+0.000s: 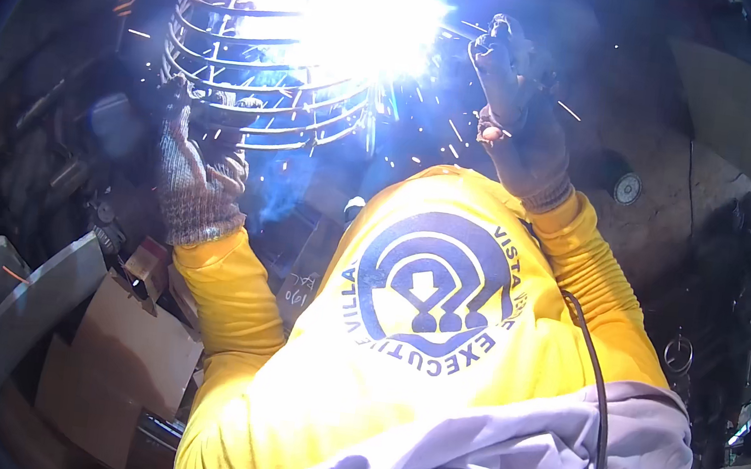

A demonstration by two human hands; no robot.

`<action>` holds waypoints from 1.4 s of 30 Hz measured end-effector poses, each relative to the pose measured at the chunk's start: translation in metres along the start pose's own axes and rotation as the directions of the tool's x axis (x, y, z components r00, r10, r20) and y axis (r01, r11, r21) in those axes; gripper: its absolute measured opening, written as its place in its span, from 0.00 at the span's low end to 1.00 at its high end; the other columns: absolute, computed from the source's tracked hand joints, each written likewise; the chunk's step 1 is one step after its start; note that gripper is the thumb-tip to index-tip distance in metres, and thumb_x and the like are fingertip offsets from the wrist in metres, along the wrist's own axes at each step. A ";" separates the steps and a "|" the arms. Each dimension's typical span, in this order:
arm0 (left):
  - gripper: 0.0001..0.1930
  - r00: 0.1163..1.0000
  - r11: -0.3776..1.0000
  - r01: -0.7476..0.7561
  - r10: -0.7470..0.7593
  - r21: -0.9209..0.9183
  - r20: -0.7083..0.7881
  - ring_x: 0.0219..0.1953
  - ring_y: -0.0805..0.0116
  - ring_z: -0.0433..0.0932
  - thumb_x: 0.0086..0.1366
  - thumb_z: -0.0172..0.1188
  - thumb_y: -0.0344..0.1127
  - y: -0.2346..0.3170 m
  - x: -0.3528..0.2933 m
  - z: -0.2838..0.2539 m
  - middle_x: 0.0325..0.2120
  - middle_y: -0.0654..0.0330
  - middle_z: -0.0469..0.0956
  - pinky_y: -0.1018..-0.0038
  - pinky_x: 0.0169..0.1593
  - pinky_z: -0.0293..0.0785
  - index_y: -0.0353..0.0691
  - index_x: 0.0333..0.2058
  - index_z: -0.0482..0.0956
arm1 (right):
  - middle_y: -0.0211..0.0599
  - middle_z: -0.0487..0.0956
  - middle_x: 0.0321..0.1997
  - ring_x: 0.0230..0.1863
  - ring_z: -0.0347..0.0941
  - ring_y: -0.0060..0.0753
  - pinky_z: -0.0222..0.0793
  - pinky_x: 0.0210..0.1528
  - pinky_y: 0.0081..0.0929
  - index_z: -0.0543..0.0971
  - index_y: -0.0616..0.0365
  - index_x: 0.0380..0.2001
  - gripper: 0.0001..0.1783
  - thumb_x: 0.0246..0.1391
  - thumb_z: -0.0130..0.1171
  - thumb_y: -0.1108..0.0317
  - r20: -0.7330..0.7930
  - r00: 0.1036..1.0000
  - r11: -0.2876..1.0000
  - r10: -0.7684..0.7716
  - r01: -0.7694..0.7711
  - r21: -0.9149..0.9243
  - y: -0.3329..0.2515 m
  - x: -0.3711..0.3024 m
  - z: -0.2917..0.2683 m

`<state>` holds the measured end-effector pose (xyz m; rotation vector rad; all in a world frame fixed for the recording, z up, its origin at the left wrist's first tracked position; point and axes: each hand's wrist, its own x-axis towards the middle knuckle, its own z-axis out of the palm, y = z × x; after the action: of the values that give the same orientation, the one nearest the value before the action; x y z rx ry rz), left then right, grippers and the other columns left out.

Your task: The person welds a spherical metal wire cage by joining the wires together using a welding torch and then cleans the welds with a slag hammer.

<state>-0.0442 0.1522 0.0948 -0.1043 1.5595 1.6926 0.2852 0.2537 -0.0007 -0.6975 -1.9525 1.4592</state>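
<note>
A rounded cage of curved metal wires stands at the upper left, its far side lost in a blinding white welding arc. At the cage's lower left edge, my left hand in a grey knitted glove has its fingers closed around the wires. My right hand, also gloved, is closed on a welding electrode holder to the right of the arc. Glare hides the electrode and the spot where it meets the metal. A bare fingertip shows through the right glove.
Sparks and bluish smoke spread below the arc. A dark cable runs over my right arm. Brown cardboard and a curved grey piece lie at the lower left. A small round disc rests on the right.
</note>
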 end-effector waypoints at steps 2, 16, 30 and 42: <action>0.20 0.999 1.000 -0.010 0.010 -0.003 0.031 0.59 0.56 0.75 0.73 0.54 0.40 -0.001 -0.001 0.000 0.57 0.52 0.76 0.55 0.62 0.73 0.36 0.58 0.73 | 0.36 0.72 0.43 0.36 0.70 0.22 0.71 0.38 0.20 0.63 0.64 0.60 0.28 0.59 0.61 0.76 -0.017 0.999 0.995 -0.039 0.040 0.092 0.008 -0.006 0.004; 0.21 0.957 0.996 -0.088 0.093 -0.032 0.273 0.61 0.56 0.73 0.73 0.53 0.42 -0.005 0.003 -0.038 0.58 0.53 0.75 0.54 0.65 0.70 0.36 0.58 0.72 | 0.55 0.66 0.66 0.68 0.62 0.45 0.59 0.66 0.36 0.59 0.73 0.66 0.37 0.59 0.59 0.66 -0.265 0.951 0.980 0.160 -0.122 0.155 0.012 -0.027 0.012; 0.26 0.995 0.993 -0.017 0.007 -0.113 -0.096 0.62 0.55 0.72 0.70 0.54 0.55 -0.031 0.067 -0.055 0.62 0.58 0.72 0.50 0.62 0.71 0.46 0.60 0.73 | 0.46 0.81 0.40 0.40 0.81 0.39 0.74 0.46 0.33 0.68 0.69 0.59 0.37 0.58 0.66 0.52 -0.078 0.979 0.981 0.190 -0.191 -0.015 0.032 -0.023 0.020; 0.20 0.999 0.954 0.044 -0.043 -0.296 0.011 0.51 0.58 0.82 0.68 0.61 0.40 -0.035 0.066 -0.053 0.53 0.54 0.79 0.61 0.50 0.85 0.40 0.56 0.75 | 0.45 0.81 0.41 0.41 0.80 0.37 0.73 0.48 0.31 0.68 0.69 0.59 0.36 0.58 0.66 0.52 -0.073 0.968 0.971 0.239 -0.239 0.010 0.022 -0.002 0.023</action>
<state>-0.0911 0.1357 0.0179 -0.2865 1.2804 1.8800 0.2711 0.2430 -0.0272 -1.0016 -1.8607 1.5507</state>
